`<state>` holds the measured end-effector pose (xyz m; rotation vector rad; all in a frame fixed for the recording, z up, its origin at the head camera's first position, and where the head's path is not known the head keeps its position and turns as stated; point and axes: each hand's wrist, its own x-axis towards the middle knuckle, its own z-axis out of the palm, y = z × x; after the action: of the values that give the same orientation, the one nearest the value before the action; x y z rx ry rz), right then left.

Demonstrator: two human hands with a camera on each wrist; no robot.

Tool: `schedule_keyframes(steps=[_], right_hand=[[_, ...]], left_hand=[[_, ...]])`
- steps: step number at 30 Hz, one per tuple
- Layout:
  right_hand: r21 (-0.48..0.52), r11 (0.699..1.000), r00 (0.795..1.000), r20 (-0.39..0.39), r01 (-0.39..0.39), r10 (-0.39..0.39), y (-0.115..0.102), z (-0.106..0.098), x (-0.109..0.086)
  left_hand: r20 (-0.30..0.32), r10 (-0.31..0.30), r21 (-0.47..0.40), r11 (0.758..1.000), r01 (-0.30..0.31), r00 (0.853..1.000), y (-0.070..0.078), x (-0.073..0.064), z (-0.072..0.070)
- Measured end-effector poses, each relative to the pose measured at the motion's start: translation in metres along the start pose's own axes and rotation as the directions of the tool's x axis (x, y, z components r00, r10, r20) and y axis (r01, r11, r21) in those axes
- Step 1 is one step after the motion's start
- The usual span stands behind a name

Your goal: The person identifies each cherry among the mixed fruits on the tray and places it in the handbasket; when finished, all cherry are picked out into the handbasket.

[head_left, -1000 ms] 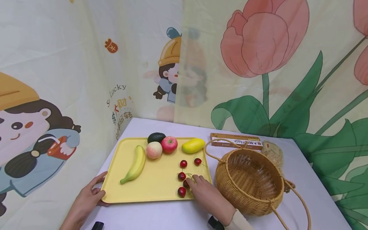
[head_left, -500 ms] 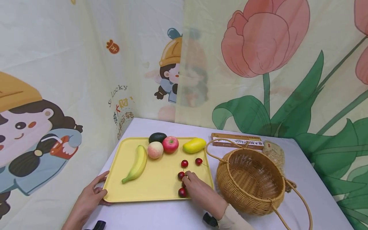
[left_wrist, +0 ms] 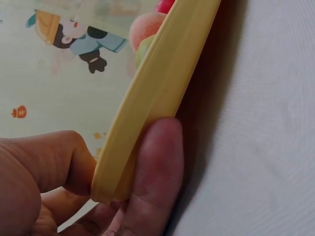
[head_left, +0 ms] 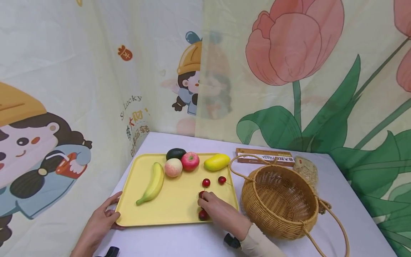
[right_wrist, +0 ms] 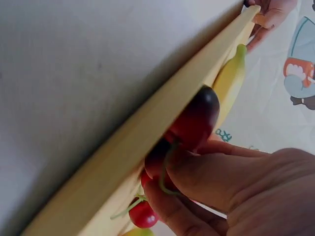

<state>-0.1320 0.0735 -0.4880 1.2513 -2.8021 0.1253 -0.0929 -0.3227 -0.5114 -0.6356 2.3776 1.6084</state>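
Note:
My left hand [head_left: 100, 220] grips the near left corner of a yellow tray [head_left: 176, 205]; the left wrist view shows fingers on both sides of its rim [left_wrist: 147, 113]. Over the tray's right part, my right hand [head_left: 223, 214] pinches a dark red cherry [right_wrist: 156, 158] by thumb and finger, its green stem lying across the fingertips. In the head view the hand hides that cherry. Just in front of the thumb sits another cherry [right_wrist: 199, 118]. Farther back on the tray lie two cherries, one [head_left: 206, 182] left of the other [head_left: 222, 180]; one more [head_left: 202, 194] shows at the fingertips.
Also on the tray are a banana [head_left: 154, 185], a peach [head_left: 173, 167], an apple [head_left: 190, 161], a dark green avocado-like fruit [head_left: 175, 154] and a yellow mango [head_left: 217, 162]. A wicker basket [head_left: 279, 210] stands right, before a pasta box [head_left: 264, 157] and a clear bag [head_left: 306, 169].
My right hand has shifted a little left among the cherries, and its fingers have closed on one. The left hand keeps its grip on the tray corner.

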Motion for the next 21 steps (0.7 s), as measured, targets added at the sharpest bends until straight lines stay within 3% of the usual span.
schedule_keyframes(steps=[9, 21], right_hand=[[-0.009, 1.000, 1.000, 0.007, 0.000, 0.000, 0.008, -0.017, -0.012], [0.016, 0.998, 0.997, 0.048, 0.054, -0.055, -0.003, -0.065, -0.043]], left_hand=[[-0.008, -0.010, -0.006, 1.000, 0.010, 1.000, -0.002, 0.001, 0.001], [0.032, 0.001, -0.032, 0.999, 0.000, 0.999, -0.003, 0.002, -0.002]])
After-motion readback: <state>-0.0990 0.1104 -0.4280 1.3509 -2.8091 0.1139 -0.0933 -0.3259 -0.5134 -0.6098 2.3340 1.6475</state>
